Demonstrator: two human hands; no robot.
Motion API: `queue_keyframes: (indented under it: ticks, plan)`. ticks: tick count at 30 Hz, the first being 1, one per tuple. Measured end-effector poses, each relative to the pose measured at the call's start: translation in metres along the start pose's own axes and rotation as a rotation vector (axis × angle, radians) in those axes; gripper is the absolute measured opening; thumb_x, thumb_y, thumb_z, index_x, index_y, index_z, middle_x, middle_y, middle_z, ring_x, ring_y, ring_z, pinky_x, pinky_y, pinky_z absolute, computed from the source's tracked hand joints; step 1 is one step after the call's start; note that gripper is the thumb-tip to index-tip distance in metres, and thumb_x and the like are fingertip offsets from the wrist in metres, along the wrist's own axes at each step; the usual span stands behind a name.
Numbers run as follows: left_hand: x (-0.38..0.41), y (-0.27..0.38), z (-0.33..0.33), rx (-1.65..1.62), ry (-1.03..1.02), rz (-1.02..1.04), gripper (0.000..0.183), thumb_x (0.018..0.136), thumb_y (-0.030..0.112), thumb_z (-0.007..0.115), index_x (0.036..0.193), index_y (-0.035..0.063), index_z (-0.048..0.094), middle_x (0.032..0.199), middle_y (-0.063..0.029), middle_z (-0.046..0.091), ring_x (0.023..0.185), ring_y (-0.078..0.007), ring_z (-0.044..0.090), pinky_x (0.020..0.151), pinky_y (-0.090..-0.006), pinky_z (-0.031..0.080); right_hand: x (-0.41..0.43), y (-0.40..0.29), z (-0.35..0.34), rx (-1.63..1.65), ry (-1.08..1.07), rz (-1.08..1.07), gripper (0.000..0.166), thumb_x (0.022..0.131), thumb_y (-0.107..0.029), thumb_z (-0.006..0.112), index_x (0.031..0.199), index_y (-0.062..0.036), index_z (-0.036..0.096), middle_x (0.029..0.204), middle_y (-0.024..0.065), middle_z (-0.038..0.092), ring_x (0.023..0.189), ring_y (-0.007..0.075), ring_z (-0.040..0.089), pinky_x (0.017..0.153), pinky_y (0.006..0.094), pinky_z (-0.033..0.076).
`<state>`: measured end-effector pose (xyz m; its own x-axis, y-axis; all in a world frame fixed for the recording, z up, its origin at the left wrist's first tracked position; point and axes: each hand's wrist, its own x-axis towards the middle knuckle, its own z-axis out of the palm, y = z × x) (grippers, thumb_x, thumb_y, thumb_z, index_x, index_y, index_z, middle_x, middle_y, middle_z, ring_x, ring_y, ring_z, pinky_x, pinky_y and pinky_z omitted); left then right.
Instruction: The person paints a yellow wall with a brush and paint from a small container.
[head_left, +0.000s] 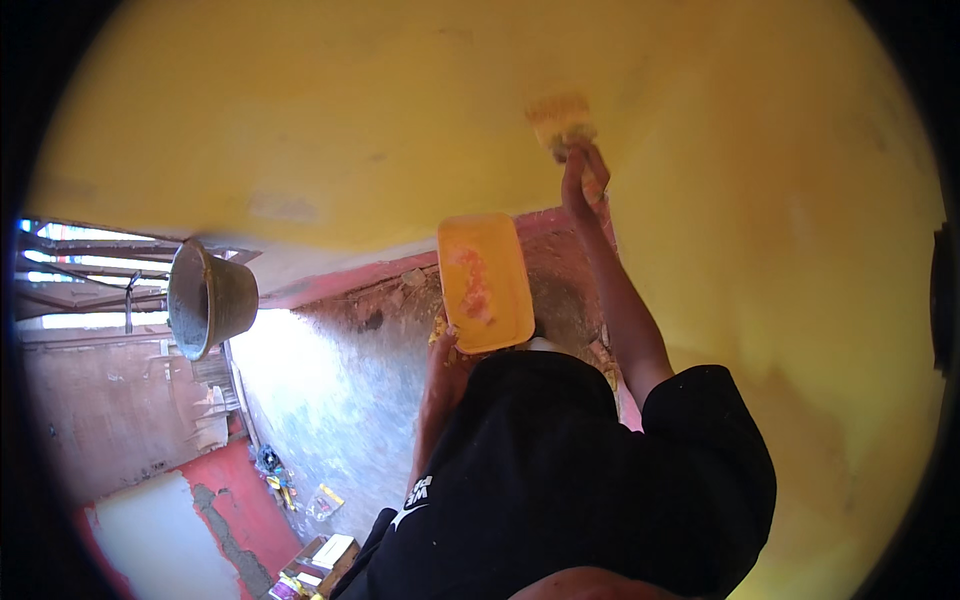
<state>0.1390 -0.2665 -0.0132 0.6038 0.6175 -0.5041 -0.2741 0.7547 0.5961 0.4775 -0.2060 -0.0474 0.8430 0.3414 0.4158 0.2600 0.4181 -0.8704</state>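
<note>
My left hand (448, 356) grips the lower left edge of a shallow orange plastic tub (501, 281), with paint smears on its inside. Raised high in front of me, my right hand (586, 172) holds a wide paintbrush (559, 124). The brush is blurred, its bristles at the yellow painted wall (360, 112), close to a corner. Yellow paint stains show on both hands. On my right another yellow wall (772, 247) meets the first, with darker, uneven patches.
A grey bucket (236, 300) hangs or stands at the left, near wooden slats (97, 247). Below lies a worn concrete floor (360, 382) with debris along the wall base. A box of items (330, 555) and plastic litter (326, 501) are at the lower left, by a red and white wall (165, 525).
</note>
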Motion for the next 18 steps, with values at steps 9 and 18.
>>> queue_keyframes:
  ticks: [9,18]
  plan:
    - [-0.007,-0.005,0.001,0.018,-0.011,0.065,0.052,0.096,0.039,0.038,0.133,0.0024,0.045,0.125,-0.0140,0.059,0.109,-0.0301,0.060,0.091,-0.0456,0.050,-0.006,-0.026,0.028,-0.016,0.000,0.088,0.022,0.094,-0.014,0.049,0.098,0.0034,0.062,0.084,0.0074,0.063,0.075,0.0140,0.061,0.068,0.0283,0.051]
    - [0.002,0.000,-0.006,-0.087,-0.062,0.138,0.053,0.097,0.041,0.028,0.130,0.0059,0.050,0.126,-0.0131,0.058,0.115,-0.0324,0.056,0.096,-0.0544,0.043,-0.001,-0.040,0.036,-0.018,0.008,-0.048,0.025,0.094,-0.015,0.047,0.104,0.0041,0.060,0.087,0.0111,0.064,0.077,0.0185,0.064,0.071,0.0310,0.053]
